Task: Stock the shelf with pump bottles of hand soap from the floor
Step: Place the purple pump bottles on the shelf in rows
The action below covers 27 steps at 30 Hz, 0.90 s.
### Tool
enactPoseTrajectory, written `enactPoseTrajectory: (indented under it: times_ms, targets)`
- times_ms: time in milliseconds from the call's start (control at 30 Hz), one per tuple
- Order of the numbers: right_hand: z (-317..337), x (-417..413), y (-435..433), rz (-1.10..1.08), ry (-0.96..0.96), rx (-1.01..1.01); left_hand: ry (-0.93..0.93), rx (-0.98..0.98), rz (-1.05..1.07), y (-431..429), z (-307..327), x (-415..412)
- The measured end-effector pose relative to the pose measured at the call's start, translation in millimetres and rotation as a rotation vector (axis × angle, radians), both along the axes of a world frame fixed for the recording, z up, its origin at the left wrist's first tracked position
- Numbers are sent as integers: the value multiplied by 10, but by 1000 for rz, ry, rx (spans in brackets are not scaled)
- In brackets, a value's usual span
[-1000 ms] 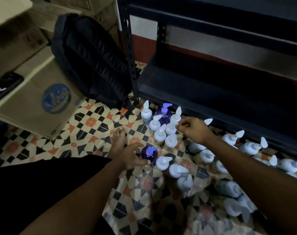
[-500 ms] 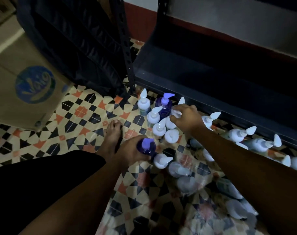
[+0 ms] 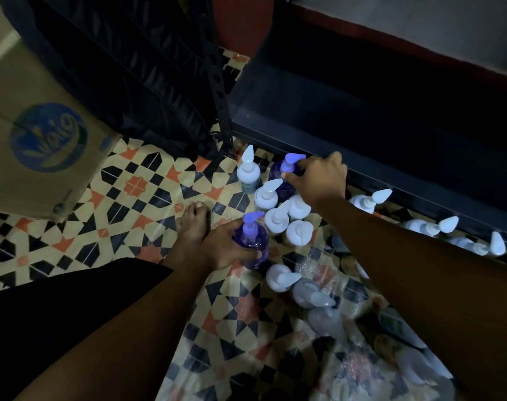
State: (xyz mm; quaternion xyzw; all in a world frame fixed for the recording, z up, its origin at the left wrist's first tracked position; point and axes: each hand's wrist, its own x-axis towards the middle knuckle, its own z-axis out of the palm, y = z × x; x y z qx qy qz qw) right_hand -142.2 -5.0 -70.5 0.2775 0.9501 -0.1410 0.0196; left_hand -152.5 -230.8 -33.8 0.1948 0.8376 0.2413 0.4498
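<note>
Several pump bottles stand on the patterned tile floor in front of a dark metal shelf (image 3: 362, 117). My left hand (image 3: 226, 247) grips a purple soap bottle (image 3: 253, 241) round its body, near the front of the group. My right hand (image 3: 318, 180) pinches the neck of a second purple bottle (image 3: 285, 172) at the back, close to the shelf's front edge. White-pump bottles (image 3: 275, 218) crowd between the two purple ones, and more white bottles (image 3: 428, 227) line the shelf edge to the right.
A black backpack (image 3: 125, 62) leans by the shelf's upright post (image 3: 217, 91). A cardboard box (image 3: 41, 140) with a blue round logo sits at the left. My bare foot (image 3: 193, 224) rests beside the left hand. The lowest shelf board is bare.
My right hand moved from the white bottles back to the rear purple bottle and took its neck. My left hand closed round the front purple bottle. The view tilted down and nearer.
</note>
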Motion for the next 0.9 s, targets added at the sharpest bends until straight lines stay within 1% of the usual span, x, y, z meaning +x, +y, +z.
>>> enactPoseTrajectory:
  times_ms: [200,333,400,467,500,533,600,633,667,700,767,833,900]
  targets:
    - [-87,-62,-66,-52,12,79,-85,41,164,-2,-61,-10]
    - [-117,-80,-73,-75,9,67,-35,-12,110,-100,-319,-32]
    - [-106,-52,-79,-77,24,40,105,-73,87,-189,-439,-47]
    - [-68,-11,-80,-75,70,5,309,-210,49,-260,-574,-101]
    - [-33,11,-74,-72,106,-17,337,-217,68,-310,-679,-139]
    - [11,35,-62,-71,142,-42,308,-181,96,-357,-728,-185]
    - [139,76,-25,-69,203,-93,154,-37,213,-445,-856,-292]
    - [216,95,-7,-71,222,-110,89,80,279,-476,-793,-325]
    - [307,117,8,-75,236,-130,55,177,341,-465,-572,-322]
    - [403,143,25,-79,260,-161,30,232,405,-445,-347,-321]
    - [635,220,55,-89,351,-266,36,278,444,-371,94,-301]
    - [912,355,87,-86,443,-357,93,323,413,-318,409,-299]
    - [1207,544,107,-66,499,-407,134,383,384,-291,745,-271]
